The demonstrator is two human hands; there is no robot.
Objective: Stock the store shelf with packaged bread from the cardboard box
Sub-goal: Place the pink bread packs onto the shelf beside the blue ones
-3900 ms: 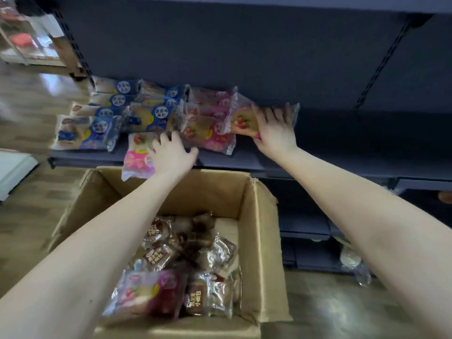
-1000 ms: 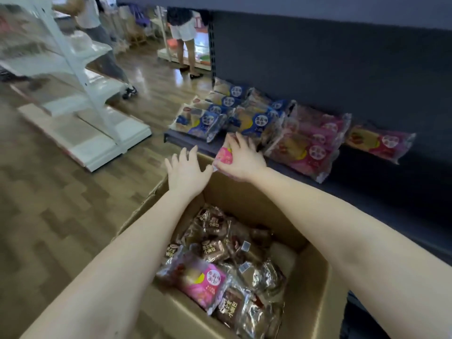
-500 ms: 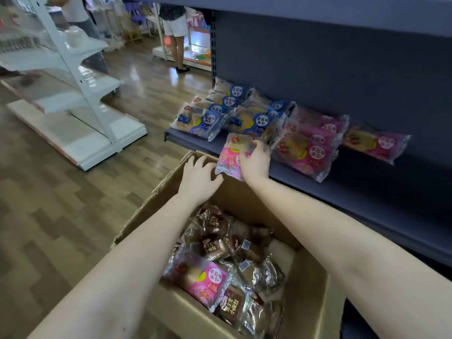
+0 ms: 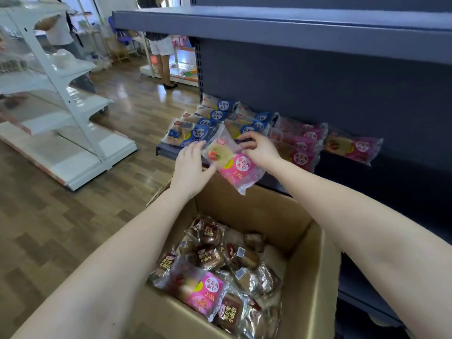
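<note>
Crinkly clear-and-pink bread packet is over the far rim of the cardboard box. Left hand grips its left end, right hand pinches its top. Glossy brown packets lie inside the box. The dark metal shelf behind the box carries flat blue packets.

Wood-plank floor, glossy glare patches. White shelving unit at left. Beyond unit: person in white top. Right of unit: wooden stool, person in white shorts.
</note>
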